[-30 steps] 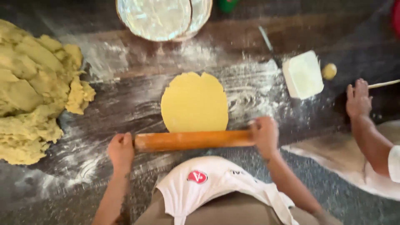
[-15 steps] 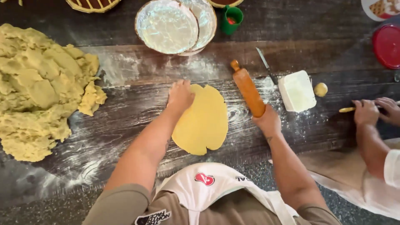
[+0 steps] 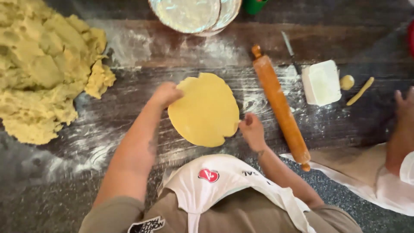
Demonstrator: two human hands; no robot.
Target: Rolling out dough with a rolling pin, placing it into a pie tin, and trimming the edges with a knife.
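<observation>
Left hand [image 3: 166, 95] has its fingers curled on the upper-left edge of the dough round [image 3: 205, 110]; right hand [image 3: 251, 129] pinches the lower-right rim. It lies flat on the floured counter [image 3: 108, 129] between them. Looks thin, soft and floppy, probably tears easily, so grab it at opposite edges. The rolling pin [image 3: 280, 105] lies just right, the dough heap [image 3: 43, 69] far left.

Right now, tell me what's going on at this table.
A person is handling a rolled-out yellow dough round on the floured table. The left hand grips its upper-left edge, and the right hand touches its right edge. The wooden rolling pin lies free beside it. A big heap of dough sits at left. Another person's hand rests at far right.
</observation>
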